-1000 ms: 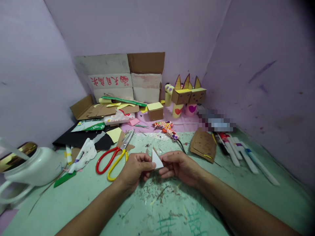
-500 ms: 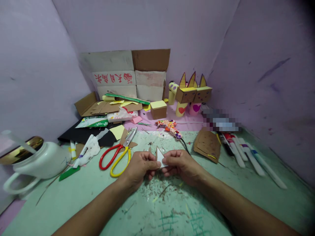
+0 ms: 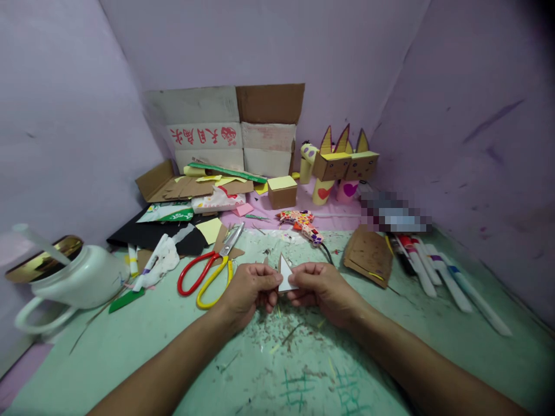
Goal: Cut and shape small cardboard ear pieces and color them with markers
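Note:
Between both hands stands a small triangle of cardboard (image 3: 286,277), white on the face toward me with a brown edge on its left side, point up. My left hand (image 3: 254,289) pinches its left edge between thumb and fingers. My right hand (image 3: 318,289) pinches the lower right corner the same way. The fingertips behind the triangle are partly hidden. Just left of my left hand lie scissors (image 3: 224,254) with one red and one yellow handle. Beyond the hands a flower-patterned glue gun (image 3: 299,221) rests on the table with its cord running toward my right hand.
A white mug (image 3: 87,277) stands at left. Cardboard scraps (image 3: 186,188), a small box (image 3: 282,193) and a large printed carton (image 3: 212,136) are at the back. Box-headed paper figures (image 3: 332,167) stand back right. A cardboard piece (image 3: 368,257) and several markers (image 3: 427,271) lie at right.
The whole view has shifted slightly, so things appear a little further right. Both hands keep their pinch on the cardboard triangle, with hardly any other movement.

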Demonstrator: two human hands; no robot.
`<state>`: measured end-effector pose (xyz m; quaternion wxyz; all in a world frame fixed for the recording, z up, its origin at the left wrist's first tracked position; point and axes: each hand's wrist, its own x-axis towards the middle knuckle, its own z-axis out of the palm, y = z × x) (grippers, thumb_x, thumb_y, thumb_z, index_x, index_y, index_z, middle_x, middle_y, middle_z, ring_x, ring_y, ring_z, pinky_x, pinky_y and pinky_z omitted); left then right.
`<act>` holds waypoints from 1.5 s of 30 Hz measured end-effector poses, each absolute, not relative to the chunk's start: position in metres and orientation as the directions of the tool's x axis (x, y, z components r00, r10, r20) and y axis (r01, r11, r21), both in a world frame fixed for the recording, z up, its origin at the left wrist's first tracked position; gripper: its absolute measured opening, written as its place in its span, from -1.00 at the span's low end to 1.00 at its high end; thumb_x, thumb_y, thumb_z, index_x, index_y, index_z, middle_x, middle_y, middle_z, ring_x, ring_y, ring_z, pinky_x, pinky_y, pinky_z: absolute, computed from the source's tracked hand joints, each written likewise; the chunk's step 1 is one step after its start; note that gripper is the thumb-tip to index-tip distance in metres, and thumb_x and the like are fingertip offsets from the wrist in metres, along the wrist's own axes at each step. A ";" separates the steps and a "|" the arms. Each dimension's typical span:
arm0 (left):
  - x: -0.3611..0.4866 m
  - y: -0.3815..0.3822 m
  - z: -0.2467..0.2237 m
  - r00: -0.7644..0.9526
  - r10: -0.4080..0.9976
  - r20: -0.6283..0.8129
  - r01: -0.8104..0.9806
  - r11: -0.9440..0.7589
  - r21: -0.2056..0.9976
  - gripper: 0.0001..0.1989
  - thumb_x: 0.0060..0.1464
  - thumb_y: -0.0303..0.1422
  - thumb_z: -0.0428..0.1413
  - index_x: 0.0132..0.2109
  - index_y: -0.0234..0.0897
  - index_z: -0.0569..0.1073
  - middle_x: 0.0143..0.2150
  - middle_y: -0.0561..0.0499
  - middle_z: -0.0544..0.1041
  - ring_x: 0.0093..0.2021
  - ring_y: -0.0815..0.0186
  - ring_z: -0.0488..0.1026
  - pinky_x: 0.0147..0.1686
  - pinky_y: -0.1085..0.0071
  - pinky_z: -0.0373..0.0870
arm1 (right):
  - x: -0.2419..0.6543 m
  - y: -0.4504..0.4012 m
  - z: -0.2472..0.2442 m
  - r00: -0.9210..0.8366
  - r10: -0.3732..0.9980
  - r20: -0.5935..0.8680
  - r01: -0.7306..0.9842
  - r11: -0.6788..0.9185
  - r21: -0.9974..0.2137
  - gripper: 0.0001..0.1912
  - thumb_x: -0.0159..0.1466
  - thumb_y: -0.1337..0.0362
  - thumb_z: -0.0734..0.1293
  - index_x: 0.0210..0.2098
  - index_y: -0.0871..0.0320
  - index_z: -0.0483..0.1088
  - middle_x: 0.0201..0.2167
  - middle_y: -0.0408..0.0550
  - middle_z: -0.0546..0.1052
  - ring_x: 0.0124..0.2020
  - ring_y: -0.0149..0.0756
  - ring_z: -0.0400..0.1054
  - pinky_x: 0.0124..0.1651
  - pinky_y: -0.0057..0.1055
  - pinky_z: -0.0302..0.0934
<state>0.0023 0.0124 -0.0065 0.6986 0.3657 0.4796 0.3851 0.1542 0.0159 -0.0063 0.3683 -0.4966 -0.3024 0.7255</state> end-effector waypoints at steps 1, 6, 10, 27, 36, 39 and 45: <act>0.002 0.012 -0.006 0.240 0.890 -0.389 -0.186 0.435 0.881 -0.75 -0.30 -0.30 0.27 -0.56 -0.38 0.40 -0.77 0.07 0.33 -0.77 0.49 0.20 -0.79 0.59 0.15 | 0.154 0.016 -0.006 -0.230 0.837 -0.497 -0.229 -0.543 -0.808 -0.89 -0.05 0.46 0.40 -0.59 0.25 0.36 -0.73 -0.11 0.49 -0.71 -0.44 0.39 -0.63 -0.59 0.30; 0.002 0.012 -0.007 0.240 0.895 -0.376 -0.182 0.422 0.888 -0.77 -0.27 -0.31 0.26 -0.57 -0.38 0.40 -0.77 0.07 0.33 -0.78 0.49 0.20 -0.80 0.59 0.14 | 0.155 0.017 -0.006 -0.213 0.849 -0.484 -0.215 -0.524 -0.824 -0.87 -0.10 0.45 0.43 -0.61 0.25 0.37 -0.74 -0.13 0.48 -0.71 -0.43 0.39 -0.65 -0.59 0.29; 0.002 0.011 -0.008 0.244 0.896 -0.371 -0.167 0.415 0.894 -0.74 -0.28 -0.29 0.27 -0.57 -0.38 0.40 -0.77 0.08 0.34 -0.78 0.50 0.20 -0.80 0.60 0.14 | 0.156 0.017 -0.006 -0.230 0.850 -0.475 -0.225 -0.521 -0.823 -0.86 -0.14 0.45 0.45 -0.59 0.25 0.39 -0.73 -0.16 0.47 -0.70 -0.42 0.40 -0.65 -0.58 0.30; 0.003 0.010 -0.007 0.184 0.937 -0.299 -0.051 0.312 0.949 -0.77 -0.31 -0.34 0.27 -0.54 -0.35 0.37 -0.76 0.11 0.34 -0.77 0.48 0.21 -0.78 0.58 0.17 | 0.152 0.014 -0.006 -0.171 0.882 -0.440 -0.228 -0.470 -0.853 -0.83 -0.17 0.42 0.45 -0.63 0.23 0.36 -0.77 -0.21 0.43 -0.72 -0.44 0.36 -0.62 -0.55 0.29; 0.001 0.011 -0.003 0.201 0.897 -0.394 -0.156 0.426 0.891 -0.74 -0.41 -0.38 0.29 -0.57 -0.35 0.35 -0.76 0.15 0.30 -0.78 0.52 0.18 -0.82 0.62 0.08 | 0.159 0.017 -0.003 -0.387 0.794 -0.468 -0.327 -0.593 -0.736 -0.84 -0.03 0.35 0.24 -0.54 0.29 0.44 -0.67 -0.01 0.52 -0.65 -0.35 0.43 -0.57 -0.50 0.33; 0.000 0.011 -0.002 0.203 0.894 -0.399 -0.159 0.432 0.888 -0.74 -0.42 -0.38 0.29 -0.57 -0.35 0.35 -0.77 0.14 0.29 -0.78 0.52 0.17 -0.82 0.62 0.07 | 0.161 0.018 -0.001 -0.402 0.784 -0.474 -0.345 -0.609 -0.714 -0.81 -0.08 0.35 0.21 -0.55 0.30 0.44 -0.68 0.00 0.52 -0.65 -0.34 0.43 -0.57 -0.49 0.34; 0.000 0.011 -0.002 0.203 0.899 -0.388 -0.145 0.419 0.896 -0.74 -0.43 -0.37 0.29 -0.57 -0.36 0.36 -0.76 0.12 0.32 -0.78 0.52 0.18 -0.82 0.62 0.09 | 0.161 0.016 -0.007 -0.384 0.839 -0.385 -0.299 -0.508 -0.808 -0.74 -0.24 0.43 0.42 -0.48 0.28 0.45 -0.67 -0.10 0.52 -0.61 -0.34 0.45 -0.48 -0.47 0.35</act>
